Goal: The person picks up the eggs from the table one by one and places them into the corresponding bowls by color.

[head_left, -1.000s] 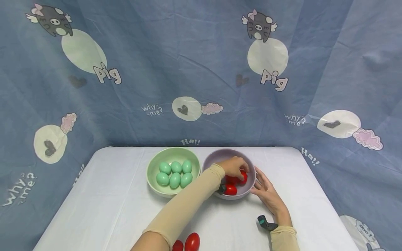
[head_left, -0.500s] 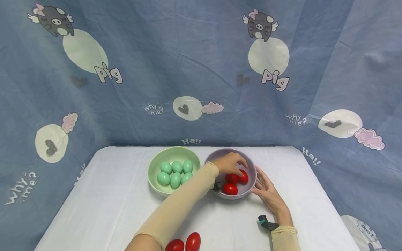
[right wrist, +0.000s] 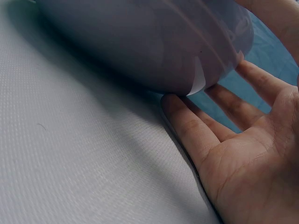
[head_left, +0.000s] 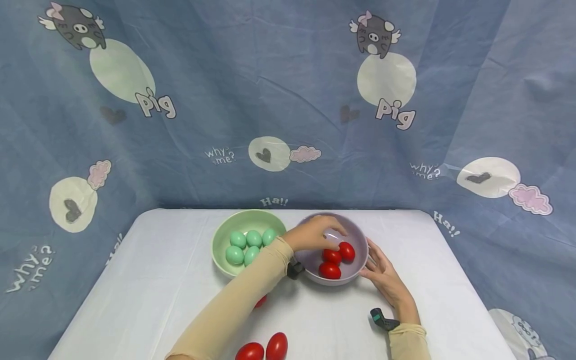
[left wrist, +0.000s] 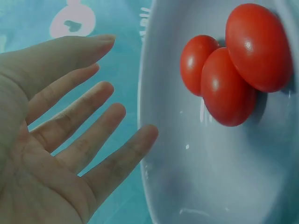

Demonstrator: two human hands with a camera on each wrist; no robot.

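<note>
From my head camera, three red eggs (head_left: 335, 260) already lie in the lilac bowl (head_left: 357, 235) just under my left hand (head_left: 312, 235), and five green eggs (head_left: 247, 244) sit in the green bowl (head_left: 220, 240) just left of it. I judge the sorting mostly done: two loose red eggs (head_left: 265, 349) lie on the white table (head_left: 148, 280) near my elbow, and a third (head_left: 261, 301) peeps out from under my left sleeve. My left arm stretches across, the hand hanging over the bowl's near-left rim and holding nothing. My right hand (head_left: 382, 277) lies flat at the bowl's right side.

From my left wrist, my left fingers (left wrist: 84, 140) are spread straight and empty, the tips just at the bowl's rim (left wrist: 145, 140); the three red eggs (left wrist: 233, 70) cluster together beyond the fingertips, touching one another.

From my right wrist, my right fingers (right wrist: 196, 130) are straight and relaxed, palm up towards the bowl's outer wall (right wrist: 140, 42). The foremost fingertip looks to touch the wall at its foot; I cannot tell about the others. That hand grips nothing.
</note>
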